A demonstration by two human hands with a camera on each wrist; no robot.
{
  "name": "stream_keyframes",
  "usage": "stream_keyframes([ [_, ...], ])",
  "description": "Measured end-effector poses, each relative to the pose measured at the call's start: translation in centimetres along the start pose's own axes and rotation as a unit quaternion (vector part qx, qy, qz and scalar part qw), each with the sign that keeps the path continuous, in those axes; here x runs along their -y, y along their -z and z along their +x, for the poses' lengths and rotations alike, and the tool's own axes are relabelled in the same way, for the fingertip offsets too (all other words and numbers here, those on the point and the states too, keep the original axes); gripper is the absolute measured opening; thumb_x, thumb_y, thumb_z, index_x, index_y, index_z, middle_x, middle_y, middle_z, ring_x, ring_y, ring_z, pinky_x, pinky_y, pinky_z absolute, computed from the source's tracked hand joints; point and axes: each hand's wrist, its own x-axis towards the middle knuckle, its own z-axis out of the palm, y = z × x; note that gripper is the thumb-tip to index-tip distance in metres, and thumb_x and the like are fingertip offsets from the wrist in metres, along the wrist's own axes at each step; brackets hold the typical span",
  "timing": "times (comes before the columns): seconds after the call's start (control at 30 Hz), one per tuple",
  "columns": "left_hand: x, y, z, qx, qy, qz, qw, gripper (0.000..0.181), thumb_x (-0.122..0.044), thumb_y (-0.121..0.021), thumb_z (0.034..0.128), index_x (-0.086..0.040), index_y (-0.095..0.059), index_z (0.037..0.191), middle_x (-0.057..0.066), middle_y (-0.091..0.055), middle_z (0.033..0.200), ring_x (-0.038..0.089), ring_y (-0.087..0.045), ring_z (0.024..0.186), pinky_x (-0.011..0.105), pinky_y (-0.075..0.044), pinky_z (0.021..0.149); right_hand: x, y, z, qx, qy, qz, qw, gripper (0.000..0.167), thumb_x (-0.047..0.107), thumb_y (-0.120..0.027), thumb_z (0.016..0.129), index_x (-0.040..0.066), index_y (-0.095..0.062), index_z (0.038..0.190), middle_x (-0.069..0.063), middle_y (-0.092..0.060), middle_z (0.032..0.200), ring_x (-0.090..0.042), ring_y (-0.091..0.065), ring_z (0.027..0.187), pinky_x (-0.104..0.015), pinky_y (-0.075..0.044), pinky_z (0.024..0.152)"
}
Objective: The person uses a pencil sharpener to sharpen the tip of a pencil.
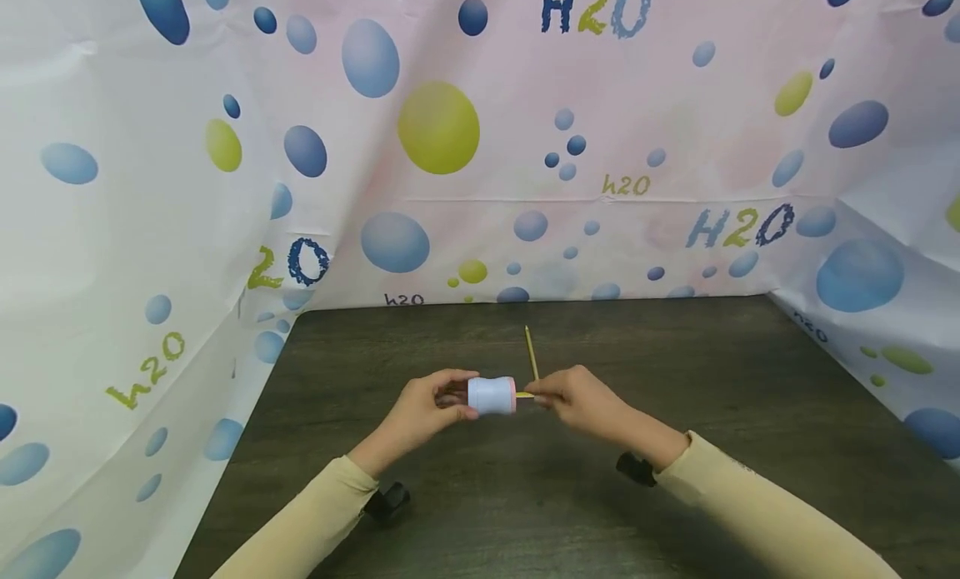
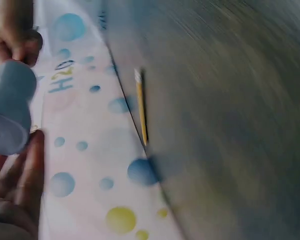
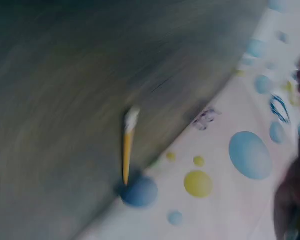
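1. Nearest the wearer, a cream left sleeve point(image 1: 300, 521) and a cream right sleeve point(image 1: 765, 504) run forward to the two hands. A dark device sits on the inner side of each wrist: one left wrist device point(image 1: 387, 501), one right wrist device point(image 1: 636, 469).
2. The left hand point(image 1: 416, 411) holds a pale blue container point(image 1: 491, 396), thumb along the near side and fingers along the far side. The container lies on its side in this grip, to the right of the left palm, its flat end turned toward the palm.
3. The container's pink rim point(image 1: 513, 395) faces away from the left hand, toward the right hand.
4. The right hand point(image 1: 581, 400) is just beside that rim, its fingertips drawn narrow and pinching a yellow stick point(image 1: 523, 395). Only a short length of the stick shows, between the rim and the fingertips; how far it reaches into the container cannot be told.
5. Below both hands spreads a dark wood-grain worktop point(image 1: 480, 487).
6. Just beyond the right hand's fingers, a yellow pencil point(image 1: 532, 352) lies on the worktop. Its whitish end is toward the hand and its narrow tip points away; the wrist views show it apart from both hands.
7. Well past the hands, a white backdrop point(image 1: 525, 79) with blue and green spots and "H2O" lettering borders the worktop.
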Motion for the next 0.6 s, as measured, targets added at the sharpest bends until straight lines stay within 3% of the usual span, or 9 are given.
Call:
stream_keyframes([
  [0.1,-0.2,0.0,-0.7,-0.025,-0.076,0.094,0.9923,0.05,-0.011,-0.084,0.083,-0.002,-0.067,0.129,0.017,-0.073,0.122,0.033,-0.073,0.105,0.039,-0.063,0.09,-0.3,0.3,0.6,0.061,-0.066,0.13,0.9874,0.022,0.001,-0.06,0.1,-0.013,-0.072,0.112,-0.025,-0.074,0.083,-0.003,-0.049,0.058,-0.018,-0.036,0.053],
  [0.17,-0.2,-0.1,-0.7,-0.028,-0.107,0.124,0.9861,0.051,-0.009,-0.085,0.0814,-0.002,-0.065,0.128,0.016,-0.072,0.123,0.033,-0.072,0.107,0.042,-0.062,0.092,-0.6,0.2,0.7,0.071,-0.076,0.145,0.9839,0.024,0.003,-0.06,0.1,-0.013,-0.072,0.113,-0.026,-0.072,0.082,-0.004,-0.045,0.058,-0.019,-0.034,0.053],
  [0.23,-0.2,0.0,-0.7,-0.019,-0.101,0.108,0.9888,0.056,-0.008,-0.086,0.0815,-0.001,-0.06,0.13,0.018,-0.067,0.127,0.035,-0.068,0.113,0.045,-0.061,0.096,-0.7,-0.1,0.7,0.057,-0.057,0.109,0.9908,0.023,0.003,-0.061,0.1,-0.01,-0.072,0.115,-0.023,-0.075,0.087,-0.008,-0.057,0.061,-0.018,-0.043,0.056],
  [0.3,-0.2,0.1,-0.5,-0.005,-0.064,0.057,0.9963,0.065,-0.01,-0.085,0.0843,0.0,-0.051,0.139,0.021,-0.061,0.134,0.037,-0.064,0.119,0.048,-0.059,0.1,-0.7,-0.6,0.5,0.019,-0.018,0.03,0.9992,0.023,0.003,-0.065,0.097,-0.006,-0.074,0.116,-0.018,-0.078,0.093,-0.014,-0.069,0.071,-0.019,-0.053,0.061],
  [0.37,-0.1,0.4,-0.2,0.006,-0.004,-0.009,0.9999,0.068,-0.018,-0.078,0.092,0.001,-0.043,0.146,0.025,-0.057,0.137,0.039,-0.062,0.123,0.048,-0.058,0.1,-0.5,-1.0,0.1,-0.036,0.023,-0.061,0.9972,0.022,0.003,-0.07,0.093,-0.001,-0.076,0.114,-0.012,-0.079,0.096,-0.018,-0.074,0.08,-0.022,-0.059,0.066],
  [0.43,0.0,0.7,0.1,0.015,0.064,-0.076,0.995,0.067,-0.033,-0.067,0.1007,0.003,-0.04,0.15,0.028,-0.058,0.136,0.038,-0.065,0.119,0.045,-0.06,0.097,-0.3,-1.3,-0.2,-0.094,0.061,-0.139,0.9839,0.024,0.001,-0.076,0.087,0.004,-0.078,0.111,-0.007,-0.079,0.094,-0.017,-0.074,0.081,-0.026,-0.061,0.067],
  [0.5,0.3,0.9,0.3,0.036,0.122,-0.122,0.9844,0.07,-0.048,-0.053,0.1053,0.006,-0.043,0.149,0.03,-0.064,0.13,0.031,-0.072,0.107,0.041,-0.063,0.091,-0.2,-1.6,-0.4,-0.14,0.089,-0.191,0.9674,0.027,0.0,-0.08,0.082,0.007,-0.079,0.109,-0.003,-0.078,0.091,-0.016,-0.072,0.08,-0.028,-0.061,0.068],
  [0.6,0.6,0.8,0.4,0.088,0.158,-0.164,0.9696,0.083,-0.059,-0.047,0.1033,0.013,-0.047,0.144,0.034,-0.068,0.121,0.02,-0.076,0.093,0.037,-0.064,0.086,-0.2,-1.9,-0.4,-0.189,0.137,-0.243,0.9415,0.034,-0.003,-0.084,0.075,0.01,-0.079,0.105,0.0,-0.076,0.085,-0.013,-0.07,0.075,-0.026,-0.059,0.064],
])
